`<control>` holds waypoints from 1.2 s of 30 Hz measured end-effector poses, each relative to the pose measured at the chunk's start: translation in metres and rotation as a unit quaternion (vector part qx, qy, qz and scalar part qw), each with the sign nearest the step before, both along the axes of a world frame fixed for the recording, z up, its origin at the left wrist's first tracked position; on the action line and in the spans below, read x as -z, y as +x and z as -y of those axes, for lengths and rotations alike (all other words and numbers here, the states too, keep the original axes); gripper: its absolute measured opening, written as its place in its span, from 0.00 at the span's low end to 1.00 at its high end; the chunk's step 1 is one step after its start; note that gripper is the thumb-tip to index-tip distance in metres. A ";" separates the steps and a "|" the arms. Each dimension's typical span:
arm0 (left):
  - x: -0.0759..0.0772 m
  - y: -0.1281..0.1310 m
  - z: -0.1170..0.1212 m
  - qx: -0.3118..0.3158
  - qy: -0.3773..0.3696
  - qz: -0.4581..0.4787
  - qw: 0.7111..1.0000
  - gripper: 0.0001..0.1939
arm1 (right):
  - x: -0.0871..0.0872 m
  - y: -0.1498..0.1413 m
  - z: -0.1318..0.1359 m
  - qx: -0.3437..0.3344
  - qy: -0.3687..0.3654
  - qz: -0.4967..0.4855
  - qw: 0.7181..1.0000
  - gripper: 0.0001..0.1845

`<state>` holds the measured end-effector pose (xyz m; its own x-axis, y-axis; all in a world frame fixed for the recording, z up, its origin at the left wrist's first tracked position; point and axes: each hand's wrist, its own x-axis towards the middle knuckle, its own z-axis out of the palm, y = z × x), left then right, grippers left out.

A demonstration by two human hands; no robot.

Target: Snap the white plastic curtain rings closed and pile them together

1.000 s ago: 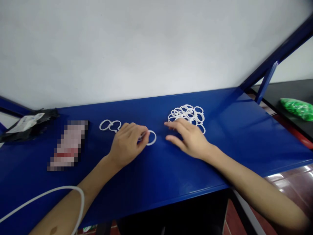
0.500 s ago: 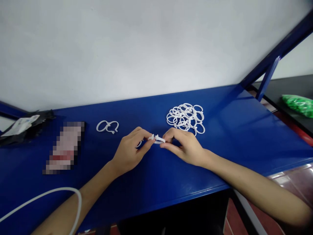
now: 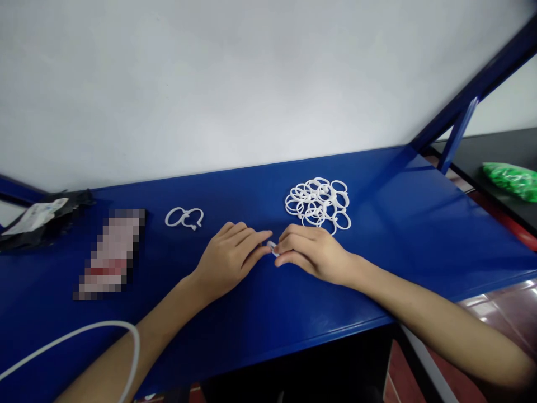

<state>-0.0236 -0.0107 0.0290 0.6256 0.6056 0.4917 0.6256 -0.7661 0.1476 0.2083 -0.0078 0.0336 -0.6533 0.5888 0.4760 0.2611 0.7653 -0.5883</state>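
Both hands meet over the middle of the blue table. Pinched in the fingers of my right hand [image 3: 312,252] is a white plastic curtain ring [image 3: 273,248], mostly hidden by the fingers. My left hand [image 3: 232,254] closes on the ring's left side with thumb and forefinger, the other fingers curled behind. Two similar rings lie side by side, overlapping, left of my left hand; one of this pair [image 3: 175,217] is closed and the other [image 3: 195,211] stands open at its clasp. Just beyond my right hand is a pile of white rings [image 3: 318,205].
The blue table [image 3: 235,184] runs along a pale wall [image 3: 251,84]. A blurred-out flat item [image 3: 113,252] and a black plastic package [image 3: 46,215] lie at left. A white cable [image 3: 84,330] loops over my left forearm. Green bagged goods [image 3: 512,179] sit on a dark surface at right.
The ring has turned between my fingers, and its two clasp ends no longer show. My hands have come closer together, the left shifting slightly right. The pile and the pair stay put.
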 end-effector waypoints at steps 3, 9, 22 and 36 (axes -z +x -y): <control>-0.002 -0.008 -0.006 -0.080 0.015 -0.040 0.996 0.12 | -0.001 0.009 -0.008 0.038 0.024 -0.013 0.999 0.09; -0.007 -0.024 -0.019 -0.179 -0.075 -0.150 0.969 0.18 | -0.012 0.029 -0.023 0.131 0.088 -0.014 0.987 0.08; -0.002 -0.033 -0.024 -0.148 -0.172 -0.164 0.960 0.14 | -0.022 0.067 -0.051 0.394 0.163 0.075 0.901 0.07; 0.000 -0.025 -0.023 -0.170 -0.128 -0.094 0.973 0.05 | -0.017 0.057 -0.045 0.301 0.177 0.141 0.926 0.11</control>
<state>-0.0486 0.0125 0.0289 0.4319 0.8808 0.1938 0.8705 -0.4634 0.1661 0.2651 0.0372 0.0502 -0.3846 0.7261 0.5700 0.8087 0.5627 -0.1711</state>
